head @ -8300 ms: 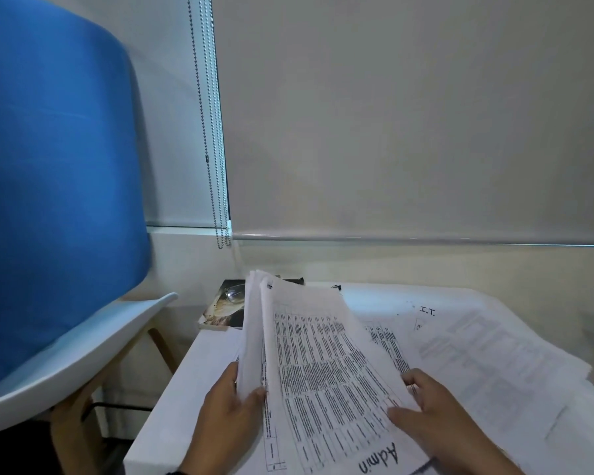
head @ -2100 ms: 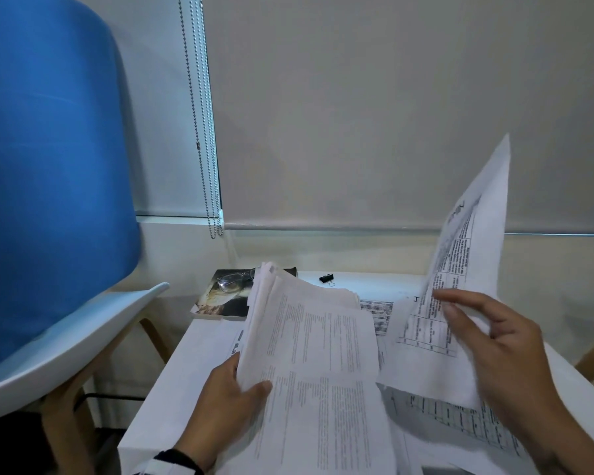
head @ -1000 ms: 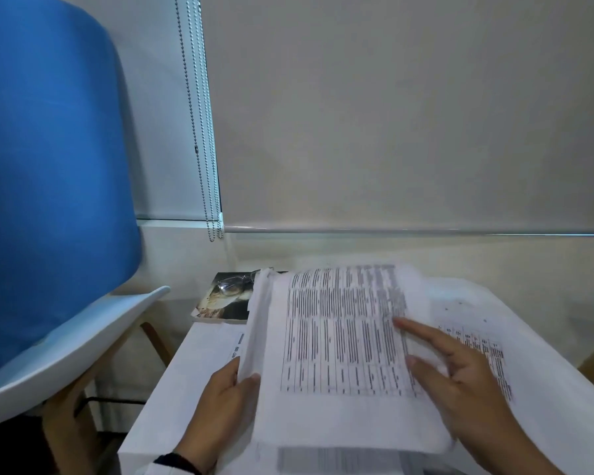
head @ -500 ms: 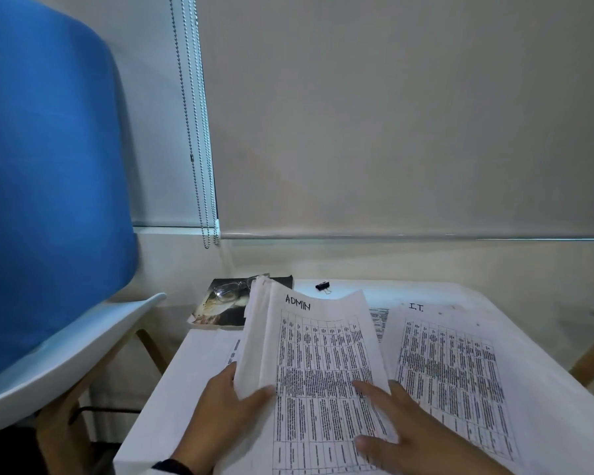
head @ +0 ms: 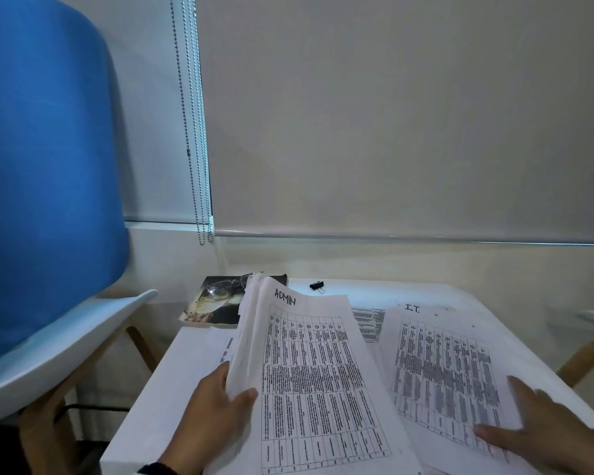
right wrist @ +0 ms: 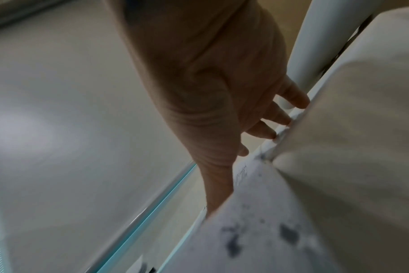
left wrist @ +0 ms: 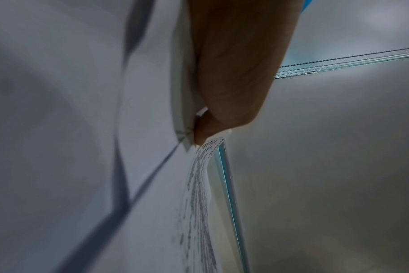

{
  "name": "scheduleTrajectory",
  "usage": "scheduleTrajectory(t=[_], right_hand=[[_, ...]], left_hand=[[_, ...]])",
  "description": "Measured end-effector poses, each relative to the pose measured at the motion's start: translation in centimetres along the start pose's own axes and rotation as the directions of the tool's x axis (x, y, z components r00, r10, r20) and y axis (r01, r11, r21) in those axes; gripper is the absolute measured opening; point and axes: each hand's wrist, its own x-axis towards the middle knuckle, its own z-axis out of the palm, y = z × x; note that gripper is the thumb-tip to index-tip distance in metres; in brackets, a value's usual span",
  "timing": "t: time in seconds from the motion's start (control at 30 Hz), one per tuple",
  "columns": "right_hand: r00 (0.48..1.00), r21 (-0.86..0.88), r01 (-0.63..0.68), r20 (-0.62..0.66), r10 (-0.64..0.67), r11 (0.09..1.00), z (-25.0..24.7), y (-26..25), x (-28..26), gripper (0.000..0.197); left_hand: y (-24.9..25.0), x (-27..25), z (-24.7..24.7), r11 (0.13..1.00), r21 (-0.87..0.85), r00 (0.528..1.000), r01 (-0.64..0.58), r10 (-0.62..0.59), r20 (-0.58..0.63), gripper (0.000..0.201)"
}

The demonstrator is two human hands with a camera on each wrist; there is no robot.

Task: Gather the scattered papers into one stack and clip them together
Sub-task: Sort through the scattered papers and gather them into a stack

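Observation:
My left hand [head: 220,406] grips the left edge of a thick paper stack [head: 316,378], thumb on top; the top sheet is a printed table headed ADMIN. In the left wrist view the thumb [left wrist: 227,77] pinches that stack [left wrist: 194,194]. My right hand [head: 542,430] lies open, fingers spread, on a loose sheet headed I.T. [head: 443,365] to the right of the stack. The right wrist view shows the straight fingers [right wrist: 280,118] touching the paper [right wrist: 257,230]. A small black binder clip [head: 317,285] lies at the table's far side.
A white table [head: 172,382] carries the papers; more sheets lie under the I.T. page. Glasses [head: 225,286] rest on a dark magazine [head: 213,310] at the far left corner. A blue and white chair [head: 42,217] stands at left, a wooden chair arm [head: 583,358] at right.
My right hand has left the ADMIN stack and moved right onto the I.T. sheet. The left hand keeps its grip on the stack.

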Motion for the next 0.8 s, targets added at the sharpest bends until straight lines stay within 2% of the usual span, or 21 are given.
scheduleTrajectory(t=[0.13, 0.2, 0.27, 0.37, 0.47, 0.53, 0.57, 0.6, 0.63, 0.67, 0.73, 0.77, 0.8], right_hand=[[0.996, 0.002, 0.082, -0.031, -0.082, 0.997, -1.1, 1.4, 0.9, 0.166], [0.997, -0.052, 0.071, -0.039, -0.073, 0.996, -2.0, 0.3, 0.4, 0.169], [0.998, -0.057, 0.042, -0.037, -0.045, 0.997, -2.1, -0.1, 0.4, 0.164], [0.998, 0.027, 0.022, -0.053, -0.02, 0.999, -0.9, 0.0, 0.6, 0.155], [1.0, 0.161, 0.018, 0.002, -0.018, 0.987, -1.8, -1.1, 0.3, 0.164], [0.999, 0.218, 0.052, 0.006, -0.054, 0.974, -2.2, -0.7, 0.1, 0.151], [0.994, 0.248, 0.11, -0.028, -0.107, 0.963, -2.4, -0.4, 0.1, 0.138], [0.983, 0.281, 0.183, -0.073, -0.169, 0.942, -2.6, 0.1, 0.2, 0.112], [0.968, 0.266, 0.239, -0.139, -0.209, 0.934, -3.1, -0.1, -0.9, 0.073], [0.943, 0.286, 0.303, -0.229, -0.243, 0.909, -3.5, -0.4, -1.1, 0.047], [0.869, 0.399, 0.42, -0.435, -0.235, 0.815, -4.7, -2.0, -1.8, 0.066], [0.819, 0.418, 0.476, -0.533, -0.215, 0.774, -5.2, -2.7, -2.3, 0.062], [0.728, 0.359, 0.56, -0.643, -0.237, 0.747, -5.6, -3.7, -3.2, 0.051]], left_hand=[[0.6, -0.3, 0.0, 1.0, 0.01, 1.0, -0.011, 0.011, -0.014, 0.023], [0.9, -0.3, 0.1, 1.0, 0.005, 1.0, -0.001, 0.001, -0.021, 0.024], [0.9, -0.4, 0.0, 1.0, -0.006, 1.0, 0.013, -0.013, -0.025, 0.024], [0.8, -0.2, -0.1, 1.0, -0.001, 1.0, -0.002, 0.002, -0.027, 0.025], [0.6, -0.2, -0.4, 1.0, 0.021, 1.0, -0.012, 0.012, -0.024, 0.026], [0.9, -0.4, -0.5, 0.999, 0.045, 1.0, -0.023, 0.023, -0.005, 0.028], [1.1, -0.4, -0.6, 0.998, 0.052, 0.999, -0.038, 0.038, 0.004, 0.03], [1.4, -0.3, -0.7, 0.997, 0.057, 0.999, -0.048, 0.047, 0.017, 0.031], [1.8, -0.2, -0.8, 0.997, 0.054, 0.998, -0.055, 0.054, 0.023, 0.033], [2.1, -0.1, -0.9, 0.998, 0.046, 0.998, -0.053, 0.052, 0.029, 0.035], [2.5, 0.1, -1.0, 0.997, 0.054, 0.998, -0.051, 0.049, 0.036, 0.04], [2.6, 0.1, -1.0, 0.996, 0.063, 0.998, -0.056, 0.054, 0.037, 0.041], [2.5, 0.1, -1.0, 0.996, 0.067, 0.998, -0.063, 0.06, 0.035, 0.04]])
